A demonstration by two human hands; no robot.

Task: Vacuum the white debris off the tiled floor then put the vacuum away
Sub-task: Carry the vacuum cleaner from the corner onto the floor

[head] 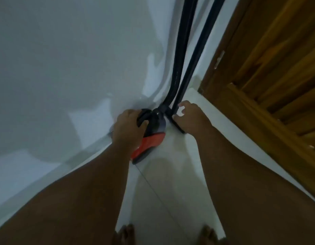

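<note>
Grey-and-orange plastic vacuum [153,138] sits in the wall corner, its black tubes [178,68] rising upright. Left hand [128,128] grips its black top; right hand [190,115] curls its fingers beside the tubes, hold unconfirmed.

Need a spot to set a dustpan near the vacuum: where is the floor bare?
The floor is bare between the forearms, from the vacuum back to the feet. The corner is crowded: the left hand grips the vacuum, the right hand sits by the hoses.
</note>
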